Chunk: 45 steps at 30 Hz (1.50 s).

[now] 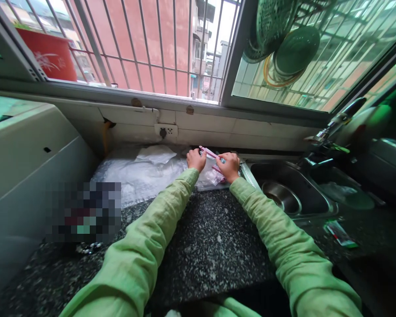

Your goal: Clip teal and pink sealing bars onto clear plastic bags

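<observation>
Both my arms, in light green sleeves, reach forward over a dark speckled counter point(214, 246). My left hand point(196, 159) and my right hand point(230, 166) meet at the back of the counter and together grip a thin pink strip point(208, 152), which looks like the top edge of a small clear plastic bag point(213, 177) lying under my right hand. The bag's contents are too small to make out.
Crumpled clear and white plastic sheeting point(141, 171) lies left of my hands. A steel sink point(290, 189) with a metal bowl point(281, 197) and a tap point(336, 125) is to the right. A white appliance point(26, 167) stands at left. A barred window point(145, 44) spans the back wall.
</observation>
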{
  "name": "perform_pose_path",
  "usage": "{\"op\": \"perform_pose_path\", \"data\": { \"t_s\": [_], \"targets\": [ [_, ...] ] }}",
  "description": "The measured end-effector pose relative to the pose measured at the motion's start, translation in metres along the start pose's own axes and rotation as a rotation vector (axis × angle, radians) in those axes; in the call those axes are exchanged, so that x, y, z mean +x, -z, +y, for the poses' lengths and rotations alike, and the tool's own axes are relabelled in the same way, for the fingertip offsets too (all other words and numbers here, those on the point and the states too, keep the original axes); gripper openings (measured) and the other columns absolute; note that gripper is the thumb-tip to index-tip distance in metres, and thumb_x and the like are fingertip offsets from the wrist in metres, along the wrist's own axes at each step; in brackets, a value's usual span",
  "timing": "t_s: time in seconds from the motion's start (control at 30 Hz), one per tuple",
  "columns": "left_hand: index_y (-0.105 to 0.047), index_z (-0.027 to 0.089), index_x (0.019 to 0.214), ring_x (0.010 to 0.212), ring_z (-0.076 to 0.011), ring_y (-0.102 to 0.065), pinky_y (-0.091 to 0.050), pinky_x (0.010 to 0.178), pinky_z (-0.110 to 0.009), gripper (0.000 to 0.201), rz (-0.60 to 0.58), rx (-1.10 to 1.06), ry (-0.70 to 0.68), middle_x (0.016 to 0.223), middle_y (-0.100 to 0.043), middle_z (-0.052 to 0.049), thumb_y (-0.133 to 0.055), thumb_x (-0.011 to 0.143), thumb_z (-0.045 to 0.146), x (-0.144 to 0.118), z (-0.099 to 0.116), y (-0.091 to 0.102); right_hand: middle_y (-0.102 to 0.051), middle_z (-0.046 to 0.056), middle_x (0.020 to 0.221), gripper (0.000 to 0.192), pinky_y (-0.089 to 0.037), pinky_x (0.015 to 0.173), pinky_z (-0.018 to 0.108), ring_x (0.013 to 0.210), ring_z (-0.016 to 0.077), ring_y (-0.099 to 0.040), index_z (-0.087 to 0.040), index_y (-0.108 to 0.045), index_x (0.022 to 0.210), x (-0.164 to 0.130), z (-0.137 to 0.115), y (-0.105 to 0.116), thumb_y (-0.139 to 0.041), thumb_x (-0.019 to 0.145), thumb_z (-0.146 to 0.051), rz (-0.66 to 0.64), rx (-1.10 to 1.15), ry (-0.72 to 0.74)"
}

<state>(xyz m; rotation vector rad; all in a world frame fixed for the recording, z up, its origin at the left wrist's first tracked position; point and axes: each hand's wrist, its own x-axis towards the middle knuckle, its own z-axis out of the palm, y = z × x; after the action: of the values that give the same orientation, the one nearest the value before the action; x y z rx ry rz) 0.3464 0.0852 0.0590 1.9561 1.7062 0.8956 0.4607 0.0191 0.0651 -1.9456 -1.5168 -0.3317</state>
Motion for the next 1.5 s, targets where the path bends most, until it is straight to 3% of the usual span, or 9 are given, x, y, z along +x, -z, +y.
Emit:
{"op": "perform_pose_path", "data": {
  "t_s": [0.33, 0.67, 1.03, 1.33, 1.5],
  "targets": [
    [-0.061, 0.015, 0.100, 0.103, -0.0221, -0.049, -0.033, 0.089, -0.030, 0.040, -0.002, -0.082, -0.041, 0.102, -0.059, -0.012, -0.040, 0.081, 0.044, -0.017, -0.006, 0.022, -0.065, 0.004, 0.082, 0.020, -0.032, 0.075, 0.033, 0.085, 0.0205, -0.049, -0.021, -0.068, 0.081, -0.026, -0.007, 0.016, -0.054, 0.076, -0.034, 0.121, 0.109, 0.183],
    [-0.060, 0.015, 0.083, 0.092, -0.0222, -0.052, -0.035, 0.083, -0.032, 0.028, 0.082, -0.143, -0.130, 0.088, -0.060, -0.010, -0.049, 0.077, 0.039, -0.048, -0.024, 0.054, -0.065, 0.005, 0.081, 0.019, -0.035, 0.076, 0.035, 0.085, 0.0211, -0.051, -0.021, -0.068, 0.080, -0.055, -0.029, 0.028, -0.056, 0.075, -0.034, 0.160, 0.171, 0.247],
    [-0.056, 0.015, 0.073, 0.079, -0.0197, -0.051, -0.038, 0.077, -0.033, 0.017, 0.230, -0.321, -0.204, 0.076, -0.056, -0.006, -0.058, 0.071, 0.032, -0.088, -0.065, 0.091, -0.065, 0.002, 0.082, 0.013, -0.036, 0.080, 0.035, 0.086, 0.0201, -0.052, -0.023, -0.067, 0.078, -0.102, -0.070, 0.036, -0.058, 0.075, -0.032, 0.167, 0.337, 0.322],
    [-0.051, 0.017, 0.071, 0.076, -0.0183, -0.050, -0.040, 0.075, -0.033, 0.018, 0.285, -0.335, -0.189, 0.075, -0.054, -0.004, -0.057, 0.068, 0.034, -0.125, -0.104, 0.135, -0.064, 0.001, 0.080, 0.008, -0.037, 0.079, 0.033, 0.084, 0.0181, -0.052, -0.023, -0.065, 0.077, -0.139, -0.113, 0.033, -0.062, 0.073, -0.029, 0.104, 0.476, 0.344],
    [-0.050, 0.018, 0.072, 0.078, -0.0173, -0.050, -0.040, 0.076, -0.033, 0.019, 0.261, -0.356, -0.183, 0.077, -0.054, -0.003, -0.057, 0.068, 0.035, -0.147, -0.112, 0.154, -0.063, 0.001, 0.080, 0.008, -0.037, 0.080, 0.034, 0.083, 0.0173, -0.052, -0.023, -0.064, 0.078, -0.157, -0.126, 0.036, -0.061, 0.073, -0.028, 0.102, 0.553, 0.380]
  ]
}}
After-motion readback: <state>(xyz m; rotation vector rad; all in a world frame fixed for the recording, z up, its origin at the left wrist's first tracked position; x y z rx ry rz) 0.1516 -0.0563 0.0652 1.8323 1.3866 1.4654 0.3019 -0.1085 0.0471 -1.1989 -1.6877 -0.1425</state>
